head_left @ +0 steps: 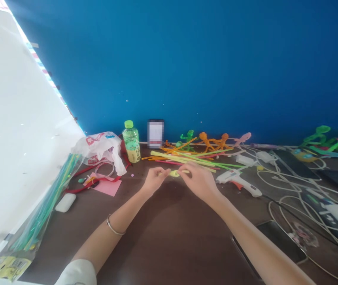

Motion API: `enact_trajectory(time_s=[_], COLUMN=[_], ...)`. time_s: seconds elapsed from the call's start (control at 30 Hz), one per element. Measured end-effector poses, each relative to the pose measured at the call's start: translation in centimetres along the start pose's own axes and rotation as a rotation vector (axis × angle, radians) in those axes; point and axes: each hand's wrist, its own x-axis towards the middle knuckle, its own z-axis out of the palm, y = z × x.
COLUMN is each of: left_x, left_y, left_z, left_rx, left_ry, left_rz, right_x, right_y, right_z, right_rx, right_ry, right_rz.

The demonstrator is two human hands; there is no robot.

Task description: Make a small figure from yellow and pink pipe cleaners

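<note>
In the head view, all the action is right at the middle of the frame! The left hand (154, 181) has its thumb and fingers pinched on one end of a small pale-yellow piece (174, 173), and the right hand (200, 180) grips the other end, fingertips pressed together. The piece sits between the two hands, just above the dark surface (169, 241); its exact shape is too small to make out.

Right behind them, a loose heap of coloured stems (171, 156), yellow, orange, green and pink, fans out across the centre. Left of that stands a green-capped bottle (131, 143), upright, near a propped-up device (155, 134) with a blurred screen. Over to the right, two orange figures (204, 142) by the blue wall (186, 63), and in front, a white glue gun (239, 181) lying on its side near tangled white cables (287, 194). Left of centre, there's a crumpled plastic bag (105, 146), pink paper (109, 187) and a white case (65, 202). A long clear packet (42, 204) of green stems slants down to the lower left!
</note>
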Motion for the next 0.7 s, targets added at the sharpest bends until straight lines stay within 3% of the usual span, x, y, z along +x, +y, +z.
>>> enact_trajectory(time_s=[0.2,0.37,0.5,0.7], left_x=[-0.1,-0.4,-0.5,-0.2], left_y=[-0.2,-0.1,-0.3,-0.3], left_z=[0.4,0.8,0.9,0.4], left_rx=[-0.2,-0.486,-0.683,-0.863], left_ry=[0.1,0.139,0.096,-0.039], left_rz=[-0.053,-0.122,-0.148,-0.299], right_x=[-1.5,-2.5,-2.6,-2.1], right_y=[-0.3,-0.6,-1.2,-1.1], right_z=[1.8,3.8,4.7,4.6], right_rx=[0.135,0.48,0.793,0.937], right_ry=[0.092,0.053,0.052,0.024], right_rz=[0.036,0.182,0.292,0.405])
